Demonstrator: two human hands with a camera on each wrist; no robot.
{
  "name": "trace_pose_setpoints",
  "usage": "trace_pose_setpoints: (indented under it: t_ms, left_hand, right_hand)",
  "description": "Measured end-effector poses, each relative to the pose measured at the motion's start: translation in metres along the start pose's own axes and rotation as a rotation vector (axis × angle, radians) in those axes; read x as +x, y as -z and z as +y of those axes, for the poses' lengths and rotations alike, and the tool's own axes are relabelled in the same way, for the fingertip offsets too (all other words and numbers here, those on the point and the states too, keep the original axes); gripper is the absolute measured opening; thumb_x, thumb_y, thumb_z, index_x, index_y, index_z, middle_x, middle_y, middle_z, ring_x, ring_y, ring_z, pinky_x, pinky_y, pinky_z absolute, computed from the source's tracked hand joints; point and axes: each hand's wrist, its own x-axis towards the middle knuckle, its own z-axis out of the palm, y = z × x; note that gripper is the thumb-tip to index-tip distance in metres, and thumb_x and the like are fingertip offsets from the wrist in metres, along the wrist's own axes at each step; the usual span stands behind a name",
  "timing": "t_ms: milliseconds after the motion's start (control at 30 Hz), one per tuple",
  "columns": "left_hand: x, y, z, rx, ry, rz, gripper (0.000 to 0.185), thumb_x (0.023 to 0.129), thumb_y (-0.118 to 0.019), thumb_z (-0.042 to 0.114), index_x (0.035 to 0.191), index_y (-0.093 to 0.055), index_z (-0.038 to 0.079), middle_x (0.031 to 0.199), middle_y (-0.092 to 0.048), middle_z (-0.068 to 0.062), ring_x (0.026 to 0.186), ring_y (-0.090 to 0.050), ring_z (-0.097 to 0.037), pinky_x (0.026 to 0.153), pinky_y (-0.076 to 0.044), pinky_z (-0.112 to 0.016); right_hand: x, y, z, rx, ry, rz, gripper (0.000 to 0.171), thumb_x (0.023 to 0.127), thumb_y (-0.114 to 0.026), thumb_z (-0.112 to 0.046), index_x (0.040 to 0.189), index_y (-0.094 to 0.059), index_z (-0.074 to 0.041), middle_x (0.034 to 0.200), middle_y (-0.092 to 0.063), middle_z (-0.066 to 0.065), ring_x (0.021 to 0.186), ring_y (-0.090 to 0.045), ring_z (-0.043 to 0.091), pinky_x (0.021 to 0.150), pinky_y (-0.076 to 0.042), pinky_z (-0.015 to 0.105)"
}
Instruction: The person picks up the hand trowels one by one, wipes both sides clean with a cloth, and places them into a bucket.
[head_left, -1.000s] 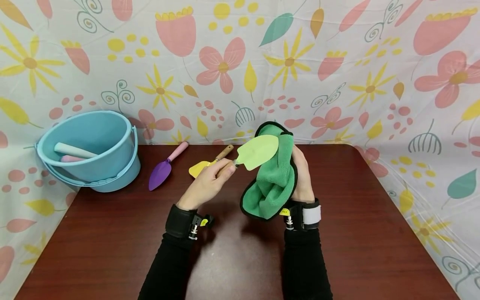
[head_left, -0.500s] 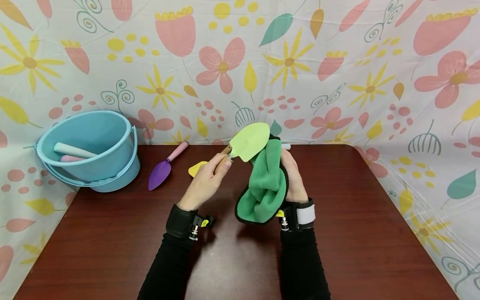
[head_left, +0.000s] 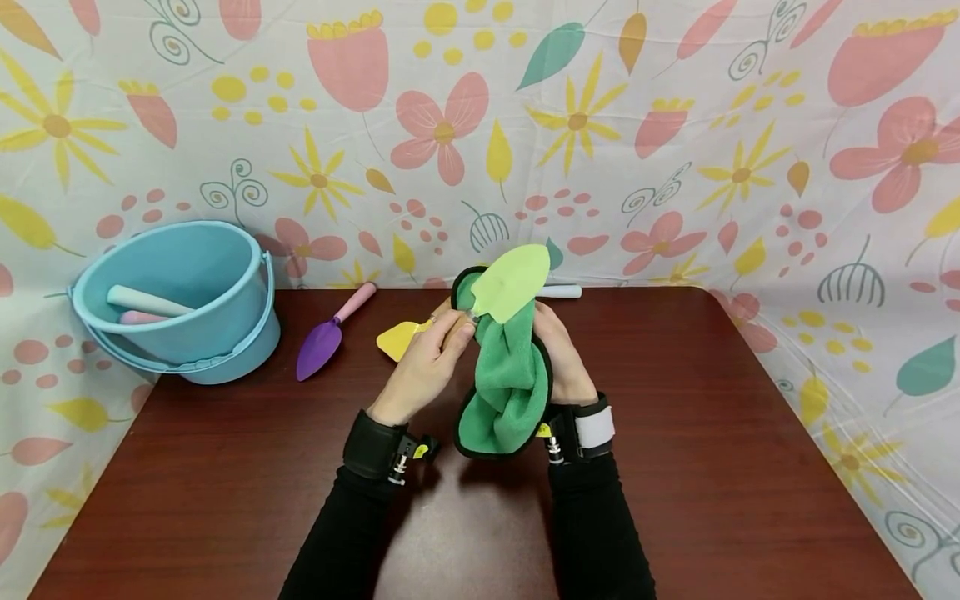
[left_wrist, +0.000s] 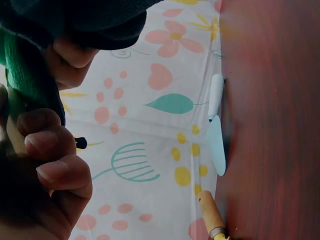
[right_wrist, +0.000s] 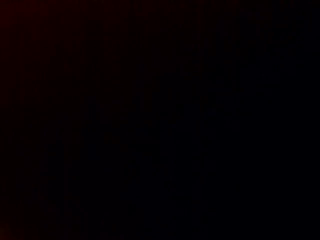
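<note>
Left hand (head_left: 420, 375) clenched on wooden handle of green trowel (head_left: 512, 282), blade tilted up and away, raised above tabletop (head_left: 712, 467) centre. Right hand (head_left: 558, 358) grasping green cloth (head_left: 506, 392), bunched and black-edged, pressed to blade's underside and neck; fingers curled round cloth from the right. Left wrist view: fingertips (left_wrist: 50, 150) curled tight, cloth (left_wrist: 25, 75) close above. Right wrist view black, nothing readable.

Handling, by judgement: trowel light, stiff; painted blade likely smooth and slick, so best held at the wooden handle near the ferrule, as now. Cloth soft, limp, grippy; takes any pinch, folds round blade edge easily.

Far left: blue bucket (head_left: 180, 350), two pale handles inside. Purple trowel (head_left: 326, 333) with pink handle lying right of bucket. Yellow trowel (head_left: 397, 337) flat just behind left hand, partly hidden. Pale blue trowel (head_left: 562, 291) at far edge against floral backdrop (head_left: 675, 125).
</note>
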Motion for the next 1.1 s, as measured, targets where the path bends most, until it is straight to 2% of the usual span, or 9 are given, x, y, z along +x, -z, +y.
trace_pose_setpoints:
  t_ms: [133,367,533,667,767,933,1100]
  left_hand:
    - [0.000,-0.002,0.001,-0.019,0.014,-0.032,0.026,0.106,-0.040,0.039,0.105,-0.054,0.017,0.070,-0.034,-0.003,0.058,-0.035,-0.017,0.060,-0.032,-0.029]
    - [0.001,-0.002,0.002,-0.040,0.034,-0.067,0.037,0.106,-0.041,0.040,0.102,-0.056,0.006,0.069,-0.033,-0.002,0.057,-0.034,-0.015,0.057,-0.031,-0.029]
    - [0.001,-0.002,0.002,-0.085,0.026,-0.125,0.033,0.106,-0.042,0.037,0.097,-0.055,0.008,0.068,-0.037,-0.003,0.056,-0.037,-0.017,0.056,-0.033,-0.029]
    - [0.001,0.001,0.001,-0.097,0.010,-0.173,0.027,0.106,-0.043,0.036,0.094,-0.055,0.014,0.069,-0.043,-0.003,0.057,-0.042,-0.018,0.056,-0.035,-0.029]
    - [0.000,0.005,0.000,-0.088,0.031,-0.193,0.023,0.105,-0.044,0.040,0.096,-0.055,0.022,0.070,-0.046,-0.002,0.060,-0.045,-0.018,0.058,-0.037,-0.029]
    - [-0.002,0.010,-0.002,-0.077,0.056,-0.203,0.022,0.104,-0.046,0.043,0.097,-0.056,0.024,0.069,-0.046,-0.002,0.063,-0.048,-0.017,0.059,-0.039,-0.030]
    - [-0.001,0.011,-0.004,-0.058,0.040,-0.185,0.020,0.105,-0.046,0.034,0.093,-0.054,0.020,0.070,-0.045,-0.001,0.060,-0.045,-0.016,0.058,-0.036,-0.029]
  right_hand:
    - [0.001,0.001,0.000,0.030,0.000,0.010,0.021,0.106,-0.041,-0.024,0.099,-0.058,-0.014,0.099,-0.053,0.001,0.088,-0.055,0.013,0.079,-0.047,0.026]
    - [0.001,0.002,0.001,0.062,0.011,0.068,0.017,0.106,-0.041,-0.023,0.104,-0.056,-0.014,0.103,-0.053,-0.001,0.092,-0.054,0.012,0.081,-0.046,0.025]
    - [0.000,0.006,0.000,0.081,0.038,0.118,0.018,0.106,-0.042,-0.030,0.115,-0.051,-0.018,0.112,-0.051,-0.005,0.105,-0.050,0.009,0.094,-0.041,0.025]
    - [0.000,0.011,-0.001,0.086,0.087,0.127,0.020,0.105,-0.044,-0.034,0.109,-0.054,-0.018,0.108,-0.053,-0.004,0.101,-0.051,0.009,0.095,-0.040,0.026]
    - [-0.001,0.014,-0.003,0.065,0.123,0.151,0.021,0.105,-0.044,-0.032,0.106,-0.059,-0.017,0.105,-0.054,-0.003,0.099,-0.052,0.011,0.093,-0.041,0.026]
    - [-0.004,0.017,-0.007,0.026,0.154,0.223,0.020,0.106,-0.042,-0.026,0.111,-0.060,-0.020,0.113,-0.053,-0.003,0.106,-0.050,0.013,0.098,-0.038,0.027]
    - [-0.003,0.019,-0.013,0.009,0.212,0.217,0.024,0.106,-0.043,-0.027,0.100,-0.063,-0.017,0.099,-0.055,-0.002,0.095,-0.052,0.013,0.091,-0.041,0.027]
